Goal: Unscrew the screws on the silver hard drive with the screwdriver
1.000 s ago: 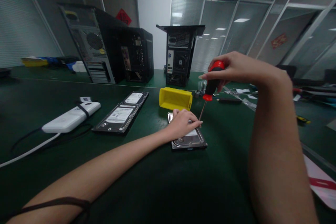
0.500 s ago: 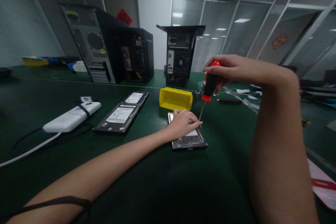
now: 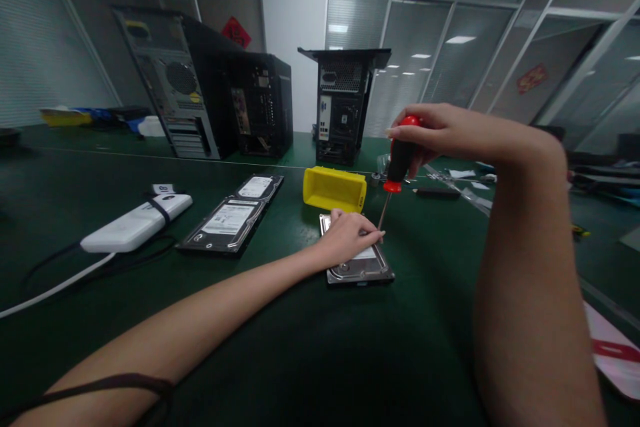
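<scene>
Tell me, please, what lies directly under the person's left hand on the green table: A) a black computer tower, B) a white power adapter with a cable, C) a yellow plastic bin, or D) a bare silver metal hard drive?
D: the left hand rests flat on the bare silver metal hard drive, while the right hand holds the red-and-black screwdriver with its tip down at the drive's edge.

yellow bin (image 3: 334, 189), two hard drives (image 3: 231, 217) side by side, white power strip (image 3: 135, 223), computer towers (image 3: 200, 83)
</scene>
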### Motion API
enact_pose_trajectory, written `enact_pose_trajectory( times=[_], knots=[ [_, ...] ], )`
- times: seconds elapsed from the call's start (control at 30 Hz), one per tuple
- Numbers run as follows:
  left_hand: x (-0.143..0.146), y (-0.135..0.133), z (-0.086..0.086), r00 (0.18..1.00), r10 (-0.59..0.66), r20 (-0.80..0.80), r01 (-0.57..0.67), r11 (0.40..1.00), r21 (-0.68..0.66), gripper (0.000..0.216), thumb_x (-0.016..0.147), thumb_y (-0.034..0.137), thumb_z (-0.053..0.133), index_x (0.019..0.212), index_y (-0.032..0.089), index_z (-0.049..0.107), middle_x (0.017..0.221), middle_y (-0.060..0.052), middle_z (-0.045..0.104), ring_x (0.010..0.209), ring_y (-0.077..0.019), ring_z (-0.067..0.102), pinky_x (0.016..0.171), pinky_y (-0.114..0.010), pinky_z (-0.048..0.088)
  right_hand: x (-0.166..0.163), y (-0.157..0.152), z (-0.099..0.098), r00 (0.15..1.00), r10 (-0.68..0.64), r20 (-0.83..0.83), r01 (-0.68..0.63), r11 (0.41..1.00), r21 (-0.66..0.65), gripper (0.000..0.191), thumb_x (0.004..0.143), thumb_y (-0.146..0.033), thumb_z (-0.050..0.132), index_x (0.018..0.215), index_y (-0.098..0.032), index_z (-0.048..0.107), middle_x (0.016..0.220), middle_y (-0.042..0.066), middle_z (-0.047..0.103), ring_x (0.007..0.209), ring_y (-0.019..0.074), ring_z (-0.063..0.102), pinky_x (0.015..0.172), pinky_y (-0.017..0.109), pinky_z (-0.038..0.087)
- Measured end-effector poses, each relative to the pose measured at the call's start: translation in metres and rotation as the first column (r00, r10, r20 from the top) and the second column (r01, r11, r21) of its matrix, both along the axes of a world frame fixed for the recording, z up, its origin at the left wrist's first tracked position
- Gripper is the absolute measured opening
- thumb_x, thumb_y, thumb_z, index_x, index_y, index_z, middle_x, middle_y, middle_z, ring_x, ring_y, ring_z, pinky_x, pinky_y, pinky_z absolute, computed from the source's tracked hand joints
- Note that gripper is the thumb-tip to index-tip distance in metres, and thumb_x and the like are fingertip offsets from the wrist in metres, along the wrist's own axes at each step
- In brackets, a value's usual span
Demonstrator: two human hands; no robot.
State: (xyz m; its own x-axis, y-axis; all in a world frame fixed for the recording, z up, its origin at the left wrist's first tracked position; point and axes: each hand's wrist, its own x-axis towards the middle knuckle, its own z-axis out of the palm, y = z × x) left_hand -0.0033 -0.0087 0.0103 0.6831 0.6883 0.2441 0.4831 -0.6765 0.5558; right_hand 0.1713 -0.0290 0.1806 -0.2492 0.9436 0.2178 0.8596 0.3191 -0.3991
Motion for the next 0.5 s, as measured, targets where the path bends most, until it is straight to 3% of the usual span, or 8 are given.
enact_pose_trajectory(
  times=[0.5],
  knots=[
    [0.0001, 0.0018, -0.0014, 1.0, -0.015, 0.025, 0.016, 1.0, -0.014, 0.033, 0.103, 0.034, 0.054, 0.087, 0.02, 0.079, 0.109, -0.005, 0.08, 0.104, -0.0257, 0.068, 0.102, -0.049, 0.031, -0.0002, 0.0002, 0.0, 0.999, -0.037, -0.004, 0.037, 0.999, -0.011, 0.039, 0.09, -0.054, 0.067, 0.107, -0.019, 0.06, 0.092, 0.009, 0.074, 0.078, 0.0279, 0.074, 0.069, 0.042, 0.059]
  ],
)
